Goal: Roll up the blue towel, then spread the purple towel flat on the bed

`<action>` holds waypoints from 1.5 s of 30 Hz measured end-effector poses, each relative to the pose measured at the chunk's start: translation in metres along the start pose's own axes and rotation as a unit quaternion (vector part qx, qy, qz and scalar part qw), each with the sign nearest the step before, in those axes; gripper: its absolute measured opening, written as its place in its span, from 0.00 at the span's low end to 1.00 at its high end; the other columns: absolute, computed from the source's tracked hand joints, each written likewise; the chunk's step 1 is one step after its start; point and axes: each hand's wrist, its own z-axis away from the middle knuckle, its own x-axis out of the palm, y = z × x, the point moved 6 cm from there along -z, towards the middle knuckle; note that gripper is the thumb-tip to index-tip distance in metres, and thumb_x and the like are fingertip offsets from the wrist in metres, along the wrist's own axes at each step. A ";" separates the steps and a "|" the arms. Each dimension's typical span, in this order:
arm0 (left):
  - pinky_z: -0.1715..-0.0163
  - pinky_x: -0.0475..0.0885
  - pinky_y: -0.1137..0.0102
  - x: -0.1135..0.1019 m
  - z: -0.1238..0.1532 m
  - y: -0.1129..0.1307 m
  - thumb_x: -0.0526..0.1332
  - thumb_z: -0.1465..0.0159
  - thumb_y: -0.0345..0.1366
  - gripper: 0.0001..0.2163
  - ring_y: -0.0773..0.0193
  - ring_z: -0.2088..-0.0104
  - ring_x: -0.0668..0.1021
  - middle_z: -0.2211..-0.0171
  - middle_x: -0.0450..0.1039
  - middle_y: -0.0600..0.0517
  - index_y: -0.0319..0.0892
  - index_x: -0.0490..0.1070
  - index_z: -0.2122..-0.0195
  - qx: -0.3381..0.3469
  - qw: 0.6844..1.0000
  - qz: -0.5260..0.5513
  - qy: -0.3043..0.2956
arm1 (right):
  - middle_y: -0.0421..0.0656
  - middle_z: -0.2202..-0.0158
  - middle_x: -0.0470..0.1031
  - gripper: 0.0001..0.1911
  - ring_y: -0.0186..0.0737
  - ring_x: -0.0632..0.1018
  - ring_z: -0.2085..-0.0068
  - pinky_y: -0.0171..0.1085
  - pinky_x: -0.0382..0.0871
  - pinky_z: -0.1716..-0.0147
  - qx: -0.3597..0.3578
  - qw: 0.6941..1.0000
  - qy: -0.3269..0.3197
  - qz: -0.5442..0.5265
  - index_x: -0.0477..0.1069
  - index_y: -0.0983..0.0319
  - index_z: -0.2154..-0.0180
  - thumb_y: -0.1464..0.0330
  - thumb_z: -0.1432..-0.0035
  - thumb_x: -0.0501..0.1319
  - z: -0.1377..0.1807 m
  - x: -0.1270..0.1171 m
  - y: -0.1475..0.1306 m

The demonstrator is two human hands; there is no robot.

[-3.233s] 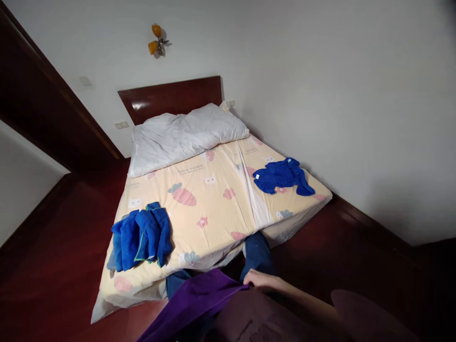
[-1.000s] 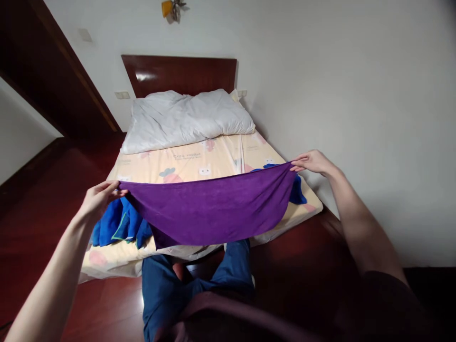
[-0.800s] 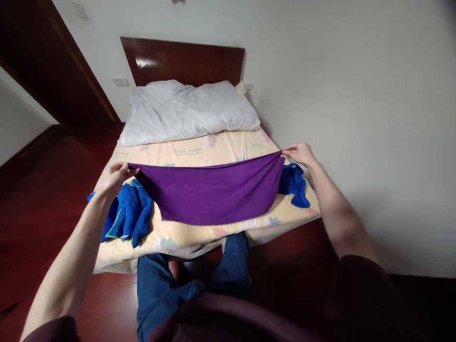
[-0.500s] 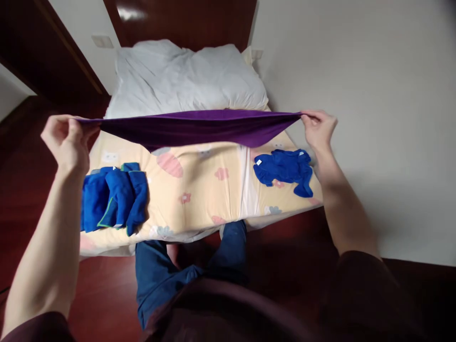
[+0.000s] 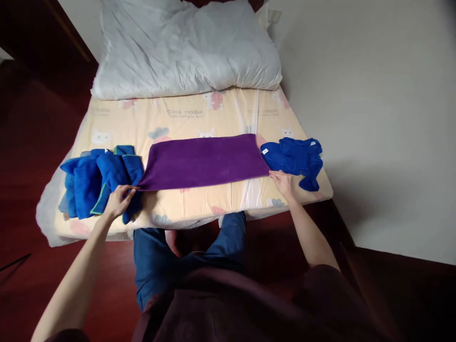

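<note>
Head view: the printed writing on the bed sheet [image 5: 199,209] is too blurred to read. One purple towel [image 5: 203,161] lies flat near the foot of the bed. The left hand [image 5: 119,200] pinches its near left corner, fingers closed; the right hand [image 5: 282,182] pinches the near right corner. One heap of folded blue towels [image 5: 98,178] touches its left end; one crumpled blue towel [image 5: 294,156] lies just right. One white duvet [image 5: 185,47] sits at the head.
</note>
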 end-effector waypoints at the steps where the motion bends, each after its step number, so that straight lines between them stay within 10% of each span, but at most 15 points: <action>1: 0.47 0.74 0.54 0.011 0.004 0.000 0.53 0.33 0.54 0.23 0.50 0.54 0.78 0.56 0.81 0.43 0.42 0.78 0.56 0.012 1.000 -0.015 -0.023 | 0.53 0.54 0.85 0.14 0.53 0.85 0.50 0.52 0.77 0.41 0.015 1.000 -0.023 0.011 0.85 0.63 0.60 0.68 0.38 0.60 0.011 0.010 0.009; 8: 0.47 0.74 0.55 0.051 0.027 -0.006 0.51 0.34 0.51 0.20 0.46 0.54 0.79 0.59 0.81 0.41 0.44 0.77 0.60 0.028 0.998 -0.023 -0.059 | 0.50 0.50 0.84 0.15 0.53 0.84 0.47 0.53 0.75 0.37 0.045 0.995 -0.080 0.038 0.86 0.60 0.59 0.71 0.40 0.59 0.064 0.031 0.051; 18: 0.54 0.76 0.59 0.044 0.065 -0.030 0.48 0.31 0.49 0.21 0.51 0.59 0.80 0.59 0.77 0.43 0.43 0.76 0.56 -0.022 0.999 -0.042 -0.010 | 0.53 0.53 0.85 0.15 0.55 0.85 0.49 0.52 0.77 0.40 0.075 0.996 0.021 0.034 0.85 0.62 0.58 0.67 0.38 0.60 0.077 0.008 0.066; 30: 0.55 0.75 0.54 0.069 0.091 -0.003 0.51 0.35 0.41 0.17 0.45 0.50 0.79 0.51 0.82 0.43 0.49 0.82 0.63 0.136 0.967 -0.157 -0.149 | 0.47 0.50 0.84 0.18 0.52 0.82 0.44 0.54 0.74 0.37 -0.010 0.995 -0.070 0.064 0.85 0.59 0.59 0.72 0.38 0.56 0.119 0.007 0.053; 37: 0.59 0.74 0.51 0.089 0.050 0.029 0.51 0.32 0.45 0.20 0.39 0.59 0.80 0.71 0.77 0.39 0.46 0.78 0.74 0.138 0.950 -0.244 -0.135 | 0.49 0.44 0.82 0.21 0.50 0.79 0.40 0.52 0.71 0.35 0.042 0.996 -0.070 0.038 0.82 0.60 0.50 0.70 0.37 0.54 0.076 0.010 0.042; 45: 0.32 0.60 0.43 0.136 -0.026 0.067 0.47 0.29 0.46 0.30 0.37 0.28 0.60 0.29 0.59 0.34 0.35 0.64 0.30 0.067 0.989 -0.126 0.032 | 0.52 0.36 0.74 0.29 0.54 0.74 0.34 0.52 0.63 0.30 0.156 0.983 -0.100 0.018 0.70 0.63 0.34 0.62 0.31 0.53 -0.021 0.050 0.053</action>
